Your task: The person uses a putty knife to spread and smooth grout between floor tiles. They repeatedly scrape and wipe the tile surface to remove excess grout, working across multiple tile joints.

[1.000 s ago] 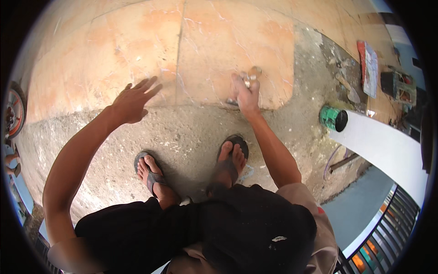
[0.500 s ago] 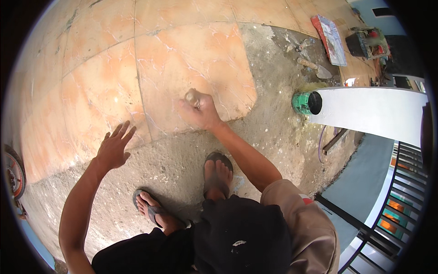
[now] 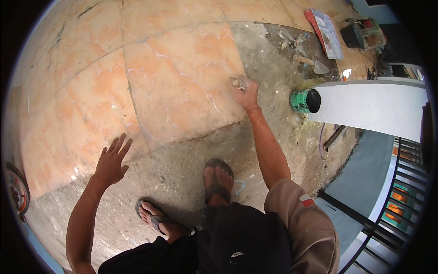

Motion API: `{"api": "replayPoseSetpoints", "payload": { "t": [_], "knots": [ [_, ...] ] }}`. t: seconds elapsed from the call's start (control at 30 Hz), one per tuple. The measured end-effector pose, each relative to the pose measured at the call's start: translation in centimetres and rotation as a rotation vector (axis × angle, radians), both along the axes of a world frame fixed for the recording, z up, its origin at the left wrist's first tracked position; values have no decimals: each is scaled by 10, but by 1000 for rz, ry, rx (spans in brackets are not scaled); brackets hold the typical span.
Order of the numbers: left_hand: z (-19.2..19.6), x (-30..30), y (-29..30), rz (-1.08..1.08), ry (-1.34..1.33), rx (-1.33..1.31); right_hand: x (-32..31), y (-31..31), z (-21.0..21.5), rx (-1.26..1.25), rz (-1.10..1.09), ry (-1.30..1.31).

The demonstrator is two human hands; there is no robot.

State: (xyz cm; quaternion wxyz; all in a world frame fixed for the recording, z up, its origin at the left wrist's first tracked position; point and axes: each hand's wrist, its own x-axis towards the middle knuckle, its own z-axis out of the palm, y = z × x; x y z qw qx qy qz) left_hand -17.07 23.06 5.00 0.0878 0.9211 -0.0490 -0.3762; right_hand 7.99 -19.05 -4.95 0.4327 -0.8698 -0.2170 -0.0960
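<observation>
My right hand (image 3: 247,97) is closed round a tool by its rounded, pale, dirty handle end (image 3: 237,83); the rest is hidden below my fist, so its kind cannot be told. That hand is over the right edge of an orange marbled floor tile (image 3: 178,86), beside the bare concrete. On the left, my left hand (image 3: 110,162) is open with its fingers spread and nothing in them. It hovers or rests near the front edge of the neighbouring tile (image 3: 93,114); contact cannot be told.
Rough concrete (image 3: 182,169) lies under my sandalled feet. To the right are a green container (image 3: 301,101) against a white wall (image 3: 369,102), a trowel (image 3: 315,65), a red-edged tray (image 3: 329,36) and a black bucket (image 3: 358,35). A wheel (image 3: 18,189) stands far left.
My right hand, with the tool, has moved right and slightly away across the tile to its right edge. The left hand has stayed nearly in place; the whole view has shifted slightly.
</observation>
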Motion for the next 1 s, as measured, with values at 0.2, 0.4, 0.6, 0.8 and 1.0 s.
{"api": "replayPoseSetpoints", "payload": {
  "t": [0.2, 0.4, 0.6, 0.8, 1.0],
  "knots": [
    [3, -6, 2, 10, 9, 10, -54, 35, 4, -4, 464, -102],
    [-4, -2, 0, 12, -8, -22, -23, -11, -6, 88, 42, -32],
    [0, -7, 4, 11, -16, -11, -70, 20, 0, -4, 469, -78],
    [-3, -8, 5, 6, -47, -23, -39, 35, 2, 31, 439, -145],
    [-5, -4, 1, -3, -41, -21, -68, 96, -30, -83, 774, -175]
  ]
}}
